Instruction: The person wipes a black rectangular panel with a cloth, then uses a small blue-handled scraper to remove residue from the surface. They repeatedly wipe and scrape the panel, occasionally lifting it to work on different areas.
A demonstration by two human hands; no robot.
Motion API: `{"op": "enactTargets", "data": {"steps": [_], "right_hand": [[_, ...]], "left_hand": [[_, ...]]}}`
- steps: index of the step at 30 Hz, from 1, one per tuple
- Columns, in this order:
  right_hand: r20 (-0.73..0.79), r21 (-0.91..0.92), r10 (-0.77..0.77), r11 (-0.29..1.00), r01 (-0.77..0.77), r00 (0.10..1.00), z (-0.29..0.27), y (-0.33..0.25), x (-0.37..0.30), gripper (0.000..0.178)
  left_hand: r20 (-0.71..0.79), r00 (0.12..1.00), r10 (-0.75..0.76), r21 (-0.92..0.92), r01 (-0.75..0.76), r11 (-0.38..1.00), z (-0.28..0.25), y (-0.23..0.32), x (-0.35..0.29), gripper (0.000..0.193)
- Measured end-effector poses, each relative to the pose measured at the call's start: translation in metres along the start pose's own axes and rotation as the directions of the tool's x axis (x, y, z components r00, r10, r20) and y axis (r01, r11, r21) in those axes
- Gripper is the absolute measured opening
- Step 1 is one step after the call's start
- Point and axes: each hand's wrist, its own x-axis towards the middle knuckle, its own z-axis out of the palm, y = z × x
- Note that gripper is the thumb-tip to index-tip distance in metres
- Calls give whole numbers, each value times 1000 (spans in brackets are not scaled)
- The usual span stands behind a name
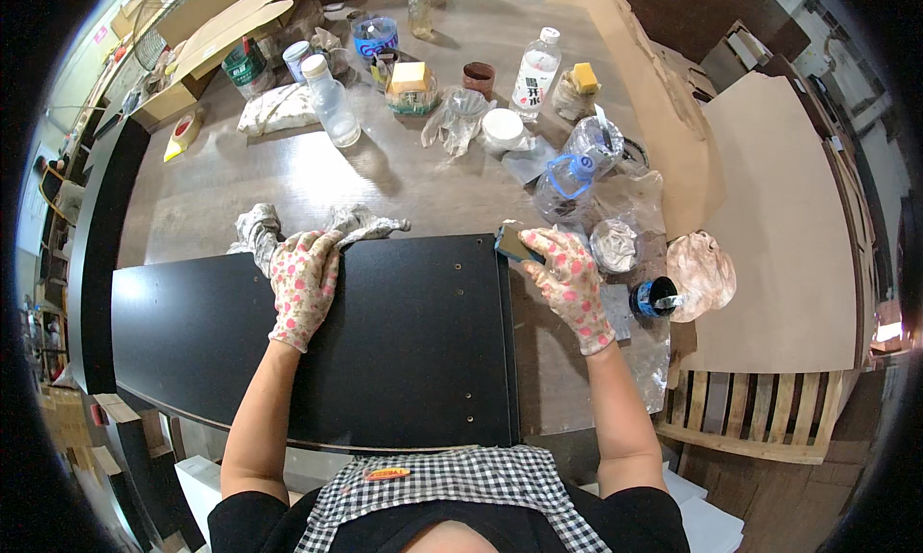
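A black board (404,351) with small holes near its right end lies flat before me. My left hand (306,289), in a white glove with pink dots, rests at the board's far edge with its fingers closed over a crumpled, stained rag (258,234). Parts of the rag stick out on both sides of the hand. In a matching glove, my right hand (572,284) grips a small dark block with a tan face, like a sanding block (517,245), at the board's far right corner. The block's near end is hidden by my fingers.
On the brown tabletop (202,202) beyond the board stand a clear bottle (332,106), a labelled bottle (536,77), a brown cup (478,78) and a blue-handled jug (567,183). A dark can (654,296) is right of my right hand. Cardboard (779,216) lies farther right.
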Motion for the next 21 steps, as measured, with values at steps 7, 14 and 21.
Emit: {"op": "enactTargets", "data": {"steps": [7, 14, 21], "right_hand": [[41, -70, 23, 997, -20, 999, -3, -6, -7, 42], [11, 76, -95, 993, 94, 995, -24, -28, -44, 47], [-53, -32, 46, 998, -48, 998, 12, -2, 0, 42]], "left_hand": [[-32, 999, 14, -22, -15, 1000, 1, -3, 1, 21], [-184, 981, -58, -208, 19, 978, 7, -15, -6, 18], [-190, 958, -217, -311, 151, 938, -3, -14, -16, 22]]}}
